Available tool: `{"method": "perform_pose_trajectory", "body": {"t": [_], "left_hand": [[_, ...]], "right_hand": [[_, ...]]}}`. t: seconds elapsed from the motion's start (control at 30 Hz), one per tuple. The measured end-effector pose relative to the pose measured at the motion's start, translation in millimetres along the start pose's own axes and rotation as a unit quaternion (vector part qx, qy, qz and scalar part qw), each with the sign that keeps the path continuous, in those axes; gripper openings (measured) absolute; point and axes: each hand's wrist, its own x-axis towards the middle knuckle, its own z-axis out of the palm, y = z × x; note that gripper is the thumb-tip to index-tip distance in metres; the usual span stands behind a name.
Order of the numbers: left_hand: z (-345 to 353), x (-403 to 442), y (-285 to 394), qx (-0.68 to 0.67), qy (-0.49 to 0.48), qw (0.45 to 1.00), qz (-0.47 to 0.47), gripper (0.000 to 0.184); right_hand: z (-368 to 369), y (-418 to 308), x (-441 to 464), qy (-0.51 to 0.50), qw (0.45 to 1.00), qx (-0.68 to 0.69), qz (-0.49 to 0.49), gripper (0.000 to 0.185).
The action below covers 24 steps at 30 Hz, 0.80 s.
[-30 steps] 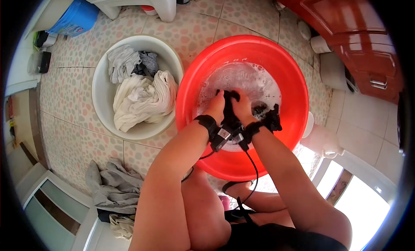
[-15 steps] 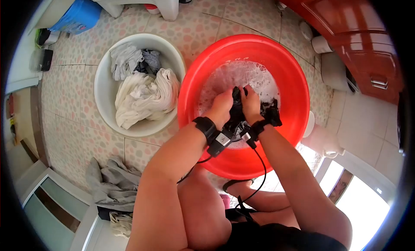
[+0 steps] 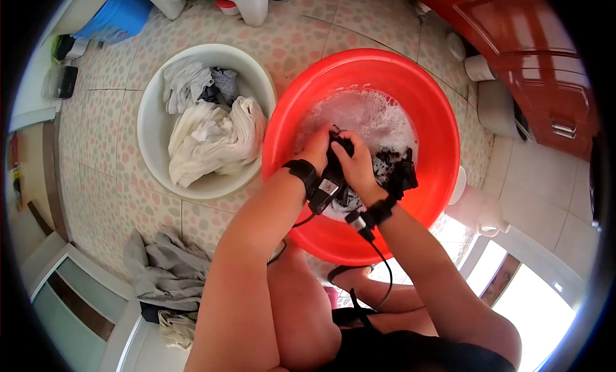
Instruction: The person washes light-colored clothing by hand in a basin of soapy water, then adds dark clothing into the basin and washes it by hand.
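Note:
A wide red basin (image 3: 428, 109) holds foamy, soapy water (image 3: 369, 115). Over the water, my left hand (image 3: 316, 147) is closed on a wet black cloth (image 3: 333, 155). My right hand (image 3: 357, 165) grips the same cloth from the other side, thumb bent over it and close to the left hand. More black fabric (image 3: 401, 173) lies bunched in the water to the right of my right hand; whether it is the same piece I cannot tell. Straps with small boxes sit on both wrists.
Left of the basin stands a white tub (image 3: 146, 131) with cream fabric (image 3: 215, 138) and grey clothes (image 3: 185, 83). Grey clothing (image 3: 168, 269) lies on the tiled floor. A white stool (image 3: 253, 1), a blue bucket (image 3: 119, 16) and red cabinets (image 3: 513, 32) border the space.
Both hands have shifted a little left. My right hand has turned, its thumb now over the black cloth, and moved away from the fabric at the right.

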Motion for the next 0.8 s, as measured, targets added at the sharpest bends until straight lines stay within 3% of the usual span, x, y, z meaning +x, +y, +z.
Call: {"method": "perform_pose_trajectory", "body": {"t": [0.07, 0.17, 0.2, 0.23, 0.27, 0.3, 0.33, 0.37, 0.43, 0.47, 0.5, 0.53, 0.57, 0.6, 0.63, 0.7, 0.77, 0.8], "left_hand": [[10, -12, 2, -0.062, -0.018, 0.997, -0.040, 0.030], [17, -19, -5, -0.158, -0.039, 0.982, -0.097, 0.027], [20, -21, -10, -0.166, -0.084, 0.980, -0.064, 0.027], [23, -21, -14, -0.173, -0.129, 0.976, -0.030, 0.026], [16, 11, -33, -0.221, -0.161, 0.962, -0.011, 0.026], [13, 18, -30, -0.380, -0.221, 0.881, -0.173, 0.026], [18, 6, -24, -0.265, -0.140, 0.946, -0.124, 0.024], [24, -5, -19, -0.145, -0.055, 0.985, -0.072, 0.024], [29, -11, -9, -0.140, -0.024, 0.989, -0.051, 0.024], [29, -13, -7, -0.136, 0.007, 0.990, -0.028, 0.025], [23, -13, -7, -0.138, 0.009, 0.990, -0.029, 0.025], [15, -13, -7, 0.072, 0.098, 0.993, 0.010, 0.031], [9, -11, -9, 0.278, 0.182, 0.942, 0.047, 0.038], [19, -13, 3, 0.041, 0.187, 0.980, -0.058, 0.045], [16, -7, 1, 0.042, 0.187, 0.980, -0.058, 0.045], [1, 11, -14, -0.044, 0.082, 0.990, -0.102, 0.031], [-14, 45, -25, -0.050, 0.092, 0.992, -0.067, 0.031], [-17, 54, -26, -0.054, 0.104, 0.993, -0.030, 0.032]], "right_hand": [[-2, -33, -9, 0.012, 0.994, 0.096, 0.049, 0.017], [-7, -46, -2, -0.006, 0.992, 0.083, 0.092, 0.024], [-4, -26, 4, 0.026, 0.996, -0.057, 0.070, 0.030], [-5, -12, 10, 0.026, 0.996, -0.057, 0.069, 0.030], [-9, -1, 18, 0.063, 0.988, -0.144, -0.012, 0.026], [-13, 5, 23, 0.099, 0.964, -0.228, -0.092, 0.024], [-21, -3, 29, 0.050, 0.964, -0.261, -0.028, 0.028], [-26, 2, 36, 0.051, 0.964, -0.261, -0.028, 0.028], [-35, 21, 48, -0.045, 0.943, -0.285, 0.167, 0.036], [-38, 33, 48, -0.049, 0.942, -0.286, 0.167, 0.036], [-40, 49, 48, 0.013, 0.947, -0.280, 0.155, 0.035], [-39, 58, 47, 0.076, 0.948, -0.273, 0.144, 0.035], [-35, 66, 44, 0.075, 0.948, -0.273, 0.145, 0.035], [-31, 69, 40, 0.122, 0.928, -0.305, 0.174, 0.035], [-26, 72, 36, 0.169, 0.904, -0.337, 0.201, 0.034], [-21, 77, 29, 0.127, 0.926, -0.318, 0.159, 0.039], [-14, 76, 25, -0.040, 0.986, -0.159, 0.028, 0.034], [-9, 54, 20, -0.032, 0.994, -0.105, 0.024, 0.029]]}}
